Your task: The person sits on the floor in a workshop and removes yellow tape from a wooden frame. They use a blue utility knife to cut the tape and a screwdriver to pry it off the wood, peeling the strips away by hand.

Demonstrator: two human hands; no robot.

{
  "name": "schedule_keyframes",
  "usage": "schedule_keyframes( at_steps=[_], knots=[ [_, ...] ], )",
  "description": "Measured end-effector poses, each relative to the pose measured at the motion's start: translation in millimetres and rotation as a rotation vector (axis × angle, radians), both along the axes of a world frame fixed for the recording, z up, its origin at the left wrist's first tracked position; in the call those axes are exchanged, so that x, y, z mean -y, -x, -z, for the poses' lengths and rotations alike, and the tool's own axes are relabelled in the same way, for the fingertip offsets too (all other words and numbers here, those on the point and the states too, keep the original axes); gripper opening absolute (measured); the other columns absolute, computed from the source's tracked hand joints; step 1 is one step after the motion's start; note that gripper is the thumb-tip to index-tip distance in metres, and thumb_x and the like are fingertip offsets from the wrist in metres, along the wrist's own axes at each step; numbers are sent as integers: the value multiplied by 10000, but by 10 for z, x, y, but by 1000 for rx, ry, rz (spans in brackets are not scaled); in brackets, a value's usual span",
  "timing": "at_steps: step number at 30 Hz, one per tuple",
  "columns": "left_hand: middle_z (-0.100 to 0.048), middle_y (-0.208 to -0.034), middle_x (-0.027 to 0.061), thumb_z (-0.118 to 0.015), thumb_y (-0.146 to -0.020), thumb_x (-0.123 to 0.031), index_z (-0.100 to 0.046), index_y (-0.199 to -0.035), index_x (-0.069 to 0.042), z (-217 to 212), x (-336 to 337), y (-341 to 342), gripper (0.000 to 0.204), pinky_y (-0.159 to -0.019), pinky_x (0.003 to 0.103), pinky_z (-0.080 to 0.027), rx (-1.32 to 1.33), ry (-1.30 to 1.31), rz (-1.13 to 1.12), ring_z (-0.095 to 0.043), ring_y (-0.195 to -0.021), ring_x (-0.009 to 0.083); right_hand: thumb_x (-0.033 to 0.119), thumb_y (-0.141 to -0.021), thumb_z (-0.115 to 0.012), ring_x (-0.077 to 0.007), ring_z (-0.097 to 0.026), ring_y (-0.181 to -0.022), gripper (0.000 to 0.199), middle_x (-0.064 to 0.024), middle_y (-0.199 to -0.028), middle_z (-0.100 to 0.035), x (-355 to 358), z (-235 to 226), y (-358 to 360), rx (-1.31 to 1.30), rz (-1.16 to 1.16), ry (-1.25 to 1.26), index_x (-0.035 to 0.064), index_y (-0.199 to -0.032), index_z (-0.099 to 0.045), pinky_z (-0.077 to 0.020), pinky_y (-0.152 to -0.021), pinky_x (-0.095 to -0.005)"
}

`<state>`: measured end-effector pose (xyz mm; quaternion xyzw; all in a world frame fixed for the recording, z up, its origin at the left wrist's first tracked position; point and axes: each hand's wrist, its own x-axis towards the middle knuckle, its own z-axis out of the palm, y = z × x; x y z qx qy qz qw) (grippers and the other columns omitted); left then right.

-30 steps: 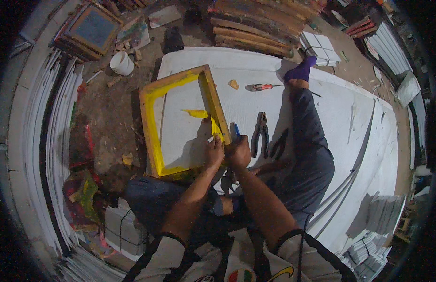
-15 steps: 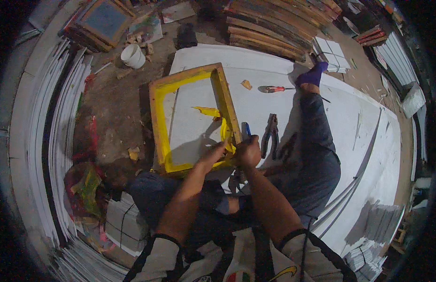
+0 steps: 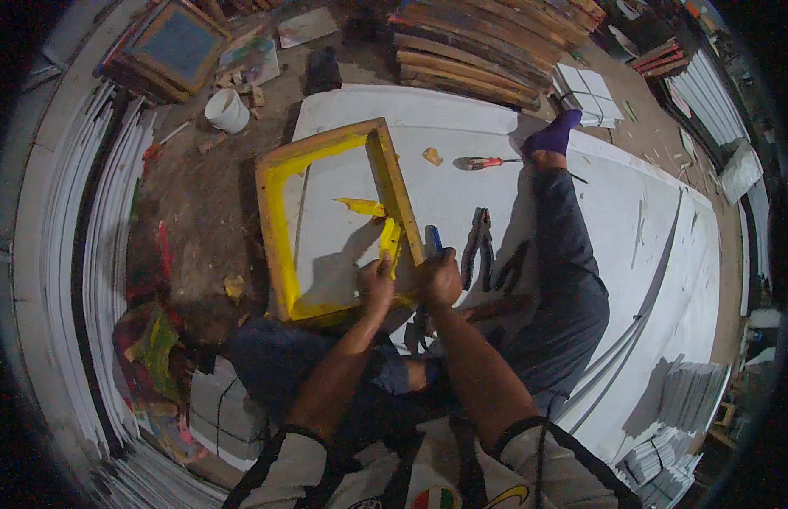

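White sheet (image 3: 619, 220) spread over a brown floor; on it we note pliers (image 3: 479, 246) and a screwdriver (image 3: 487, 162). A white bucket (image 3: 227, 112) and stacked wooden bars (image 3: 487, 53) lie beyond. The wooden frame (image 3: 400, 182) is over the sheet, just beyond our folded leg (image 3: 279, 355): rectangular, bare outside, coated yellow inside. Our left hand (image 3: 378, 284) pinches a creased yellow strip (image 3: 389, 242); our right hand (image 3: 440, 278), at the frame's right bar, curls round a blue-ended tool (image 3: 434, 239), mostly hidden.

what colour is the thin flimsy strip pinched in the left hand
The thin flimsy strip in the left hand is bright yellow, best seen in the head view.
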<state>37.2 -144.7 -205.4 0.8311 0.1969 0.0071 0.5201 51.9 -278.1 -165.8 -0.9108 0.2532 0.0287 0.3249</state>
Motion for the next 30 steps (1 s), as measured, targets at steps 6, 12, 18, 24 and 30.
schedule_keyframes(
  at_steps=[6, 12, 18, 24, 30],
  knots=[
    [-566, -594, 211, -574, -997, -434, -607, -705, 65, -477, -412, -56, 579, -609, 499, -432, -67, -80, 45, -600, -583, 350, 252, -824, -683, -463, -666, -878, 345, -214, -938, -674, -23, -38, 22, -8, 14, 7, 67, -1052, -503, -506, -749, -564],
    [-619, -720, 63, -636, -974, -452, -693, -827, -7, -715, -567, -130, 471, -614, 353, -513, -321, 365, -13, -613, -675, 162, 295, -786, -713, -453, -666, -873, 419, -211, -925, -668, -9, 312, 56, 41, 5, 77, 61, -1060, -499, -511, -744, -558],
    [-694, -975, 65, -602, -986, -500, -710, -985, -31, -372, -753, 51, 481, -799, 306, -516, -377, 605, 283, -643, -850, 146, 302, -722, -769, -438, -663, -859, 558, -218, -962, -660, -27, 236, 34, 47, -16, 64, 33, -1140, -516, -522, -741, -537],
    [-711, -947, 83, -454, -1004, -635, -710, -968, -45, -283, -819, 118, 644, -830, 333, -508, -330, 472, 453, -663, -893, 181, 335, -794, -739, -422, -563, -1136, 635, -236, -1161, -599, 56, 233, 3, 209, -149, 77, 82, -1343, -544, -467, -935, -510],
    [-709, -871, 87, -357, -1020, -656, -699, -922, -27, -144, -739, 184, 722, -755, 314, -497, -249, 632, 208, -655, -838, 181, 367, -927, -604, -389, -511, -1236, 556, -209, -1306, -542, -32, 351, 41, 398, -209, 499, 131, -1420, -496, -395, -1009, -555]
  ],
)
